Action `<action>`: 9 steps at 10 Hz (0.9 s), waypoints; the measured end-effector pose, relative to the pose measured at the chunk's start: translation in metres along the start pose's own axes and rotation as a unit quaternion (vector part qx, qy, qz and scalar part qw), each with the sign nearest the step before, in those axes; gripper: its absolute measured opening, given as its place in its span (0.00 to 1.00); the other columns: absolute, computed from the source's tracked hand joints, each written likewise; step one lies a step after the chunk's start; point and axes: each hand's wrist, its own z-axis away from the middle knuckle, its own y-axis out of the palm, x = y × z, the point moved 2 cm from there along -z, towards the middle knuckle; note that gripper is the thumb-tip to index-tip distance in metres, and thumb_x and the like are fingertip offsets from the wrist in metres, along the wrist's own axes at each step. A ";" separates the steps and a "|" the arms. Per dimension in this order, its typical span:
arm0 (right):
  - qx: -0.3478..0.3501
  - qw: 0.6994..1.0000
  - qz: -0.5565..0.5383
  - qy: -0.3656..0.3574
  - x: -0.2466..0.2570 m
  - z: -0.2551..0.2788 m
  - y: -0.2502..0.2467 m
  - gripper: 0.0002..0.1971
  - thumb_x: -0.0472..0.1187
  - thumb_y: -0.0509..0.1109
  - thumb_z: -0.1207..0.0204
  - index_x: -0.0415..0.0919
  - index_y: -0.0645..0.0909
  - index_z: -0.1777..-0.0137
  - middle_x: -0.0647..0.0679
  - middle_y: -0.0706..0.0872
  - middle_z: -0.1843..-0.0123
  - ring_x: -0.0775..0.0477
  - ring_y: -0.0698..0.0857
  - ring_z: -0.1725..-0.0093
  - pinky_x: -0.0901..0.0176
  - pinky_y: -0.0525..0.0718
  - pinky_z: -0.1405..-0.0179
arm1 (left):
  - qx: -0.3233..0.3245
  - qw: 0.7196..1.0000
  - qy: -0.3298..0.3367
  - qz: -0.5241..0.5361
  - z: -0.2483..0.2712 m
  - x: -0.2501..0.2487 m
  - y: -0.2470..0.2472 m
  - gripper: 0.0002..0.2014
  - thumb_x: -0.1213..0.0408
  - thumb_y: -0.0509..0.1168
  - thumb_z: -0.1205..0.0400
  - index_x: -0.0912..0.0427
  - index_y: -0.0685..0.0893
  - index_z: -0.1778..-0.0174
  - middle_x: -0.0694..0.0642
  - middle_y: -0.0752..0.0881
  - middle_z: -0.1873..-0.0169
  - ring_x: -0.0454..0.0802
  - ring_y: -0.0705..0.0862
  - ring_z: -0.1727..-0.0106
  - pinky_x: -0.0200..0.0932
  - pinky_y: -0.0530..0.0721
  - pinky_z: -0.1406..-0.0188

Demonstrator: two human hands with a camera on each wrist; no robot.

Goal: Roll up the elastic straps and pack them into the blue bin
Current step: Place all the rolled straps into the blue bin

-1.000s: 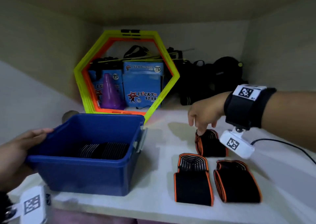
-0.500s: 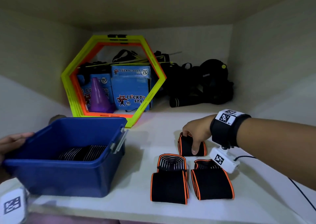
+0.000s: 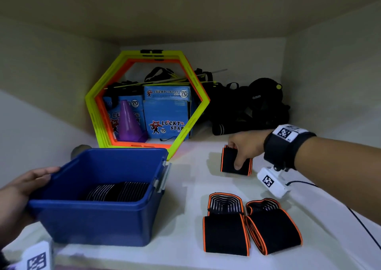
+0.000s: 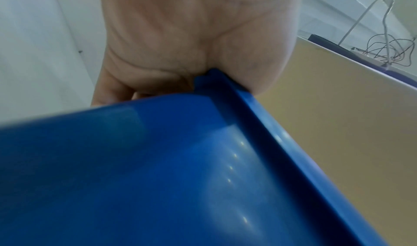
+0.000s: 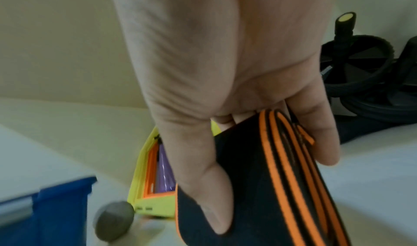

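Note:
A blue bin [image 3: 99, 220] stands at the shelf's front left with dark rolled straps [image 3: 117, 192] in its bottom. My left hand [image 3: 22, 189] grips its left rim [image 4: 225, 89], thumb on top and fingers under the lip. My right hand [image 3: 240, 153] pinches a rolled black strap with orange edges [image 3: 228, 162], thumb on its front face and fingers behind; the wrist view shows the strap [image 5: 259, 178] between thumb and fingers. Two more rolled straps [image 3: 225, 231] [image 3: 272, 226] lie side by side near the front edge.
Yellow and orange hexagon rings [image 3: 144, 100] lean at the back, around blue boxes [image 3: 167, 113] and a purple cone [image 3: 128, 123]. Black gear [image 3: 253, 106] is piled at the back right. A grey knob [image 3: 79, 150] sits behind the bin. A black cable [image 3: 362, 224] trails from my right wrist.
My right hand came down on the far strap and closed on it, and now holds it just off the shelf. My left hand stays on the bin's rim.

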 end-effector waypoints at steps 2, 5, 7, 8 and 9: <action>-0.078 0.983 -0.146 -0.081 0.066 0.021 -0.062 0.28 0.42 0.89 0.45 0.46 0.79 0.48 0.39 0.90 0.52 0.41 0.91 0.56 0.39 0.91 0.52 | 0.012 0.999 0.030 -0.005 0.053 -0.021 0.028 0.13 0.65 0.60 0.14 0.48 0.90 0.54 0.52 0.91 0.60 0.57 0.81 0.60 0.47 0.73 0.59; 0.043 0.975 -0.034 -0.216 0.232 0.052 -0.072 0.34 0.49 0.86 0.37 0.51 0.73 0.34 0.49 0.92 0.49 0.47 0.92 0.54 0.43 0.89 0.43 | -0.004 0.999 0.043 -0.016 0.063 -0.026 0.033 0.11 0.65 0.59 0.13 0.50 0.87 0.45 0.54 0.86 0.62 0.49 0.75 0.70 0.40 0.64 0.70; 0.124 0.956 0.137 -0.226 0.306 0.028 -0.055 0.31 0.49 0.85 0.36 0.42 0.82 0.34 0.47 0.92 0.49 0.43 0.92 0.51 0.45 0.91 0.47 | -0.020 0.999 0.036 -0.007 0.066 -0.028 0.034 0.12 0.67 0.59 0.13 0.52 0.86 0.43 0.54 0.84 0.67 0.40 0.74 0.84 0.30 0.66 0.85; 0.164 0.945 0.204 -0.197 0.322 0.009 -0.042 0.25 0.48 0.86 0.38 0.38 0.86 0.44 0.41 0.92 0.52 0.35 0.90 0.53 0.45 0.90 0.52 | -0.017 0.999 0.033 -0.007 0.066 -0.029 0.035 0.12 0.68 0.59 0.13 0.52 0.87 0.45 0.53 0.85 0.67 0.40 0.74 0.83 0.29 0.66 0.84; 0.212 0.939 0.229 -0.146 0.333 -0.004 -0.029 0.19 0.42 0.85 0.35 0.34 0.87 0.47 0.36 0.90 0.56 0.33 0.91 0.57 0.46 0.90 0.57 | -0.020 0.999 0.035 -0.005 0.067 -0.030 0.034 0.12 0.69 0.59 0.14 0.52 0.88 0.48 0.52 0.86 0.67 0.41 0.76 0.82 0.31 0.67 0.83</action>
